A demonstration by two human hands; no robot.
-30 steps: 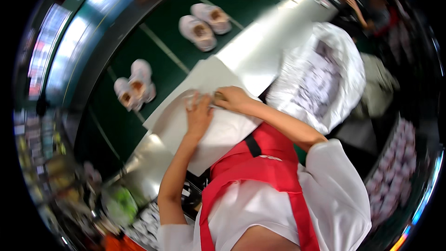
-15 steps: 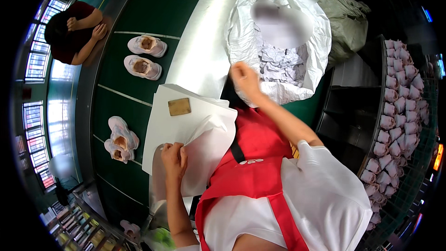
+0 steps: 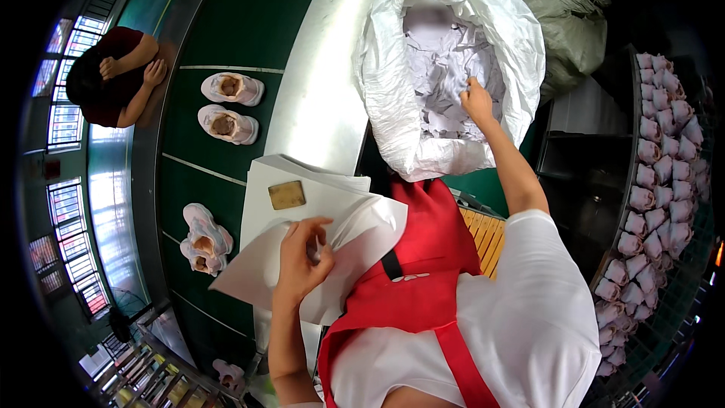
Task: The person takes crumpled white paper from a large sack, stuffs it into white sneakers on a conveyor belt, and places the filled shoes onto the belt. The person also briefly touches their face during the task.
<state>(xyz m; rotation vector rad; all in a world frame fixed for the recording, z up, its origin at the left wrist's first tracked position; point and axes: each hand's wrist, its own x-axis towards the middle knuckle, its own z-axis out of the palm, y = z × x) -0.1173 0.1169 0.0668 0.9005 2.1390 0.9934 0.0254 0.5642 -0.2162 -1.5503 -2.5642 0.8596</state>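
From my remote seat I see a thin white sheet [image 3: 361, 245], smooth and matte but buckled into soft folds at its right end, lying over a squared stack of white paper [image 3: 261, 181] just in front of the person. The sheet's long axis slants across the stack, one corner pointing to the lower left and out past the stack's edge, the other end curving toward the upper right, against the red apron [image 3: 423, 257]. The left hand [image 3: 303, 257] lies over the sheet with bent fingers, thumb and forefinger apart; I cannot tell whether it grips a fold. Just above it, a flat rectangular block [image 3: 287, 195], dull gold-brown and scuffed, rests on the stack, its longer side nearly level, tipped slightly up to the right. I find the right hand [image 3: 477, 100] inside the mouth of a crinkled white plastic bag [image 3: 519, 26], fingers bunched at the crumpled paper [image 3: 451, 64], sharp-creased and pale; I cannot tell if they close on a piece. The bag's oval mouth runs lengthwise up and down my view. Beside it stretches the smooth, shiny metal surface [image 3: 321, 68], and further left, pale rounded shoes [image 3: 232, 88] stand on a green belt [image 3: 242, 26].
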